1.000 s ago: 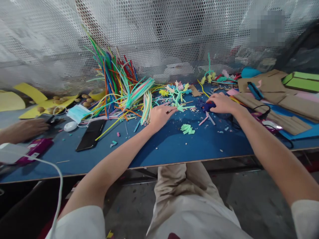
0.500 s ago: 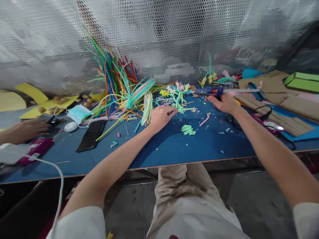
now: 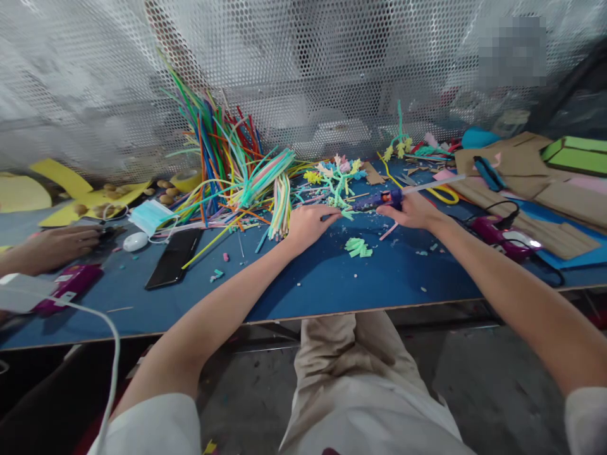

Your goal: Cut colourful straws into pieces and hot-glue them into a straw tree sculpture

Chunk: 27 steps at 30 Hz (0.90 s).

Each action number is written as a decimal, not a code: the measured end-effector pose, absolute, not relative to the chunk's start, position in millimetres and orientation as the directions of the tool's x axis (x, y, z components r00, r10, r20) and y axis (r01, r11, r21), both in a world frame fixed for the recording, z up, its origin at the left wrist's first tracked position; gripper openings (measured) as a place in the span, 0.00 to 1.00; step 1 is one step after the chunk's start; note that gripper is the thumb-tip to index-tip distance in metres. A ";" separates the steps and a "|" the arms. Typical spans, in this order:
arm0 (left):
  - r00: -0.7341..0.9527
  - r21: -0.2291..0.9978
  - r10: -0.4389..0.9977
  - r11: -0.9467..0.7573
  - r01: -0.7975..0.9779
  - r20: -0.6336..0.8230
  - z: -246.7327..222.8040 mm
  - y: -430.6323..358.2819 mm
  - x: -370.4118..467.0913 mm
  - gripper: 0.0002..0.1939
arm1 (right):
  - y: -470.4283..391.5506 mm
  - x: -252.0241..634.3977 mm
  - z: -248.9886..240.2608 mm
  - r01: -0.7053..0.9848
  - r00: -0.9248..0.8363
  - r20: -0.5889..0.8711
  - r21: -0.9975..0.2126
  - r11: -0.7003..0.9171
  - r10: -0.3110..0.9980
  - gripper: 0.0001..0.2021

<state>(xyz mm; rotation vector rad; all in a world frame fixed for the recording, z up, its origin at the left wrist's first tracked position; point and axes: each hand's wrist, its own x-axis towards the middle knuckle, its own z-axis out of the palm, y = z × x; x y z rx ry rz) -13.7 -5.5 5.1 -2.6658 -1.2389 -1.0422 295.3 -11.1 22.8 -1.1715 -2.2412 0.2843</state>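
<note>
My right hand (image 3: 411, 212) is wrapped round a dark blue hot glue gun (image 3: 387, 198), with a pale glue stick (image 3: 439, 184) jutting from its back. The gun's nozzle points left, close to the fingertips of my left hand (image 3: 310, 226). That hand is closed in a pinch on the end of a mint green pipe cleaner (image 3: 348, 213). Just behind it lies a bunch of pipe-cleaner flowers (image 3: 337, 175) in pink, yellow and blue on green stems. A small pile of cut mint green pieces (image 3: 358, 247) lies nearer to me.
Loose pipe cleaners (image 3: 227, 158) stand heaped at the back left. A black phone (image 3: 173, 258), a face mask (image 3: 152, 217) and another person's hand (image 3: 61, 248) are on the left. Cardboard (image 3: 545, 196) and a purple power strip (image 3: 505, 239) with cables lie right.
My right hand has brought the glue gun left and nearer to me, so its nozzle now sits by my left fingertips. My left hand has barely moved.
</note>
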 end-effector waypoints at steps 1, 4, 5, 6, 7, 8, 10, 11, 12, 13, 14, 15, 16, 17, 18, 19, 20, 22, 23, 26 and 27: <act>0.462 0.246 0.668 -0.687 0.684 0.583 4.8 -5.4 -13.7 0.11 | -10.9 295.9 22.4 0.674 -0.439 0.401 -0.444 0.590 0.804 0.23; 0.466 0.241 0.659 -0.695 0.678 0.590 4.0 -5.3 -13.6 0.10 | -10.3 296.6 21.7 0.660 -0.445 0.404 -0.456 0.598 0.799 0.23; 0.467 0.239 0.659 -0.695 0.678 0.590 3.9 -5.3 -13.5 0.10 | -10.3 296.3 21.7 0.658 -0.448 0.403 -0.456 0.599 0.798 0.23; 0.470 0.236 0.660 -0.694 0.680 0.587 3.7 -5.3 -13.3 0.10 | -10.3 295.9 21.9 0.658 -0.452 0.401 -0.453 0.602 0.797 0.23; 0.472 0.233 0.660 -0.694 0.682 0.584 3.5 -5.2 -13.2 0.10 | -10.4 295.3 22.2 0.661 -0.456 0.400 -0.447 0.603 0.795 0.23; 0.475 0.231 0.661 -0.694 0.682 0.581 3.3 -5.0 -13.1 0.10 | -10.5 294.6 22.5 0.665 -0.458 0.399 -0.439 0.604 0.794 0.23; 0.476 0.228 0.660 -0.694 0.683 0.582 2.6 -4.4 -13.0 0.10 | -10.6 293.3 22.8 0.675 -0.457 0.402 -0.424 0.604 0.793 0.23; 0.475 0.228 0.659 -0.693 0.684 0.583 2.3 -4.1 -13.0 0.10 | -10.6 292.9 22.8 0.680 -0.455 0.404 -0.417 0.603 0.793 0.23; 0.473 0.227 0.659 -0.693 0.684 0.584 2.0 -3.8 -13.1 0.11 | -10.5 292.5 22.6 0.686 -0.452 0.407 -0.411 0.601 0.794 0.23; 0.472 0.228 0.659 -0.692 0.685 0.585 1.8 -3.5 -13.3 0.11 | -10.4 292.3 22.3 0.689 -0.450 0.411 -0.406 0.601 0.793 0.23; 0.473 0.228 0.660 -0.693 0.684 0.584 1.7 -3.5 -13.3 0.11 | -10.3 292.3 21.9 0.689 -0.451 0.414 -0.402 0.603 0.791 0.23; 0.474 0.229 0.658 -0.695 0.682 0.585 1.8 -3.6 -13.4 0.11 | -10.1 292.4 21.4 0.687 -0.452 0.418 -0.400 0.607 0.788 0.23; 0.478 0.230 0.656 -0.698 0.678 0.584 2.1 -3.8 -13.4 0.11 | -9.9 292.5 21.0 0.684 -0.454 0.422 -0.399 0.611 0.784 0.23; 0.480 0.232 0.654 -0.701 0.674 0.585 2.4 -4.1 -13.3 0.11 | -9.7 292.6 20.6 0.681 -0.456 0.426 -0.398 0.614 0.782 0.23; 0.481 0.233 0.654 -0.703 0.672 0.584 2.8 -4.4 -13.1 0.11 | -9.5 292.8 20.3 0.680 -0.458 0.427 -0.397 0.617 0.780 0.23; 0.482 0.235 0.654 -0.704 0.671 0.583 3.1 -4.7 -12.9 0.11 | -9.3 292.8 20.2 0.681 -0.459 0.428 -0.393 0.618 0.778 0.23; 0.482 0.236 0.655 -0.704 0.670 0.582 3.3 -4.9 -12.7 0.11 | -9.2 292.7 20.2 0.684 -0.457 0.430 -0.389 0.617 0.778 0.23; 0.480 0.236 0.657 -0.701 0.673 0.582 3.4 -4.8 -12.5 0.11 | -9.3 292.3 20.7 0.692 -0.455 0.432 -0.378 0.615 0.778 0.24; 0.479 0.235 0.657 -0.700 0.675 0.583 3.3 -4.6 -12.4 0.11 | -9.5 292.0 21.1 0.695 -0.456 0.433 -0.373 0.615 0.777 0.24; 0.475 0.229 0.658 -0.695 0.682 0.585 2.7 -4.0 -12.8 0.11 | -10.3 291.2 22.0 0.691 -0.470 0.433 -0.361 0.626 0.769 0.25; 0.473 0.229 0.659 -0.693 0.684 0.585 2.6 -4.0 -13.0 0.11 | -10.4 291.0 22.0 0.688 -0.475 0.432 -0.361 0.629 0.767 0.25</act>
